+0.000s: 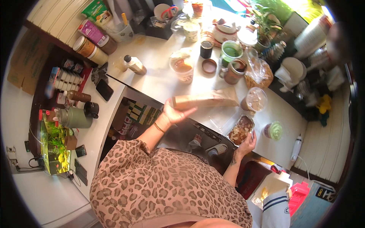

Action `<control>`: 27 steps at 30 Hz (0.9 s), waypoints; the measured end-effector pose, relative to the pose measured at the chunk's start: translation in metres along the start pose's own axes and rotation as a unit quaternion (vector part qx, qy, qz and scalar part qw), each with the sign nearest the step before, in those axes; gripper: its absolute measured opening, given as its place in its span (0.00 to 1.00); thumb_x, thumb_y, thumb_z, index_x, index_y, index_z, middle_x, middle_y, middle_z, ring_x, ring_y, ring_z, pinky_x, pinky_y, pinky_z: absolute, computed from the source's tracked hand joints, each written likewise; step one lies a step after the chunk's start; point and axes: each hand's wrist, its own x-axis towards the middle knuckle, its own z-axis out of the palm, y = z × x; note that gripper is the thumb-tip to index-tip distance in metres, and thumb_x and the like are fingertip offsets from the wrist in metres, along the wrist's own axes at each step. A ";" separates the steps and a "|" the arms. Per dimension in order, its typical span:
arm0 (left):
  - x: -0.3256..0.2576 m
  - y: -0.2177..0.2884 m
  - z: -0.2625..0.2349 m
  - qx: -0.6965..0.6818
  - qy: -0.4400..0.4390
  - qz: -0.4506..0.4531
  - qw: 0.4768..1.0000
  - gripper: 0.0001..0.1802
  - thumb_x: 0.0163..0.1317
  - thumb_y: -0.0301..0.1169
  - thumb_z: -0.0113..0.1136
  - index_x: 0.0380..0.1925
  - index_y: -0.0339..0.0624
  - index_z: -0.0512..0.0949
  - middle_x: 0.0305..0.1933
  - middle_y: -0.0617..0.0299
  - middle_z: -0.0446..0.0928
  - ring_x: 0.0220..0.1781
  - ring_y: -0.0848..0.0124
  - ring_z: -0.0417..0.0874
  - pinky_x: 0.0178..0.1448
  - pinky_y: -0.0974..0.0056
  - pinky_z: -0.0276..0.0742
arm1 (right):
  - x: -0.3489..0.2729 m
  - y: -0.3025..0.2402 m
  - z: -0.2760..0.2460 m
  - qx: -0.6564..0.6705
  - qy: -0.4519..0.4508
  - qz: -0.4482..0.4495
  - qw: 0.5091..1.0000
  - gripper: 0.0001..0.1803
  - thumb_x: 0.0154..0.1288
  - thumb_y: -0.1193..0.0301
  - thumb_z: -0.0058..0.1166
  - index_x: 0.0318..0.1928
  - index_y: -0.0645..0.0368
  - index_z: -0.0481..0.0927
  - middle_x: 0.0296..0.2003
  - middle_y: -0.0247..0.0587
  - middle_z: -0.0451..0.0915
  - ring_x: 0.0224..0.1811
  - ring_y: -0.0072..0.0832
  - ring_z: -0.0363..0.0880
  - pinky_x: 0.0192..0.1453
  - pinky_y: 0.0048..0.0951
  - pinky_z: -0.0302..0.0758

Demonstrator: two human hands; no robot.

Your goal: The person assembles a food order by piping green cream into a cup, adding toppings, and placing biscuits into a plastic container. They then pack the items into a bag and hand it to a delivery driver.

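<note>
My left hand (175,112) holds a long brown paper bag (205,100) by its end, lying flat above the white counter (159,76). At the counter's front edge, my right hand (248,144) grips a clear plastic container of brown sliced food (240,130). A clear cup with a light drink (255,99) stands just right of the bag. Near the container sits a cup with a green dome-shaped top (274,130).
Behind the bag stand a tub of brown sauce (181,67), a dark jar (206,49), a green cup (231,51), a brown mug (233,72) and a white teapot (226,31). A squeeze bottle (135,64) lies left. A small aquarium (56,146) sits on the side counter.
</note>
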 end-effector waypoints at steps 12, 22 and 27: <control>0.000 0.025 -0.006 0.291 0.054 -0.147 0.944 0.32 0.62 0.47 0.50 0.62 0.44 0.58 0.60 0.47 0.63 0.58 0.47 0.68 0.62 0.41 0.64 | -0.044 -0.107 0.109 -0.181 0.173 -0.383 0.889 0.20 0.69 0.62 0.42 0.43 0.71 0.73 0.43 0.51 0.74 0.42 0.40 0.74 0.50 0.36 0.71; 0.036 0.015 -0.058 0.318 0.002 -0.210 0.925 0.21 0.65 0.44 0.48 0.50 0.40 0.70 0.46 0.60 0.76 0.48 0.67 0.78 0.55 0.54 0.74 | -0.098 -0.112 0.700 -0.232 -0.386 -0.339 0.826 0.32 0.48 0.56 0.64 0.51 0.61 0.75 0.42 0.46 0.77 0.46 0.36 0.76 0.51 0.35 0.71; 0.026 0.013 -0.074 0.199 -0.094 -0.240 0.945 0.23 0.69 0.40 0.40 0.57 0.36 0.66 0.58 0.57 0.70 0.56 0.66 0.73 0.59 0.60 0.71 | -0.106 -0.090 0.767 -0.218 -0.416 -0.213 0.857 0.23 0.44 0.55 0.66 0.34 0.61 0.83 0.31 0.43 0.82 0.34 0.33 0.81 0.41 0.32 0.75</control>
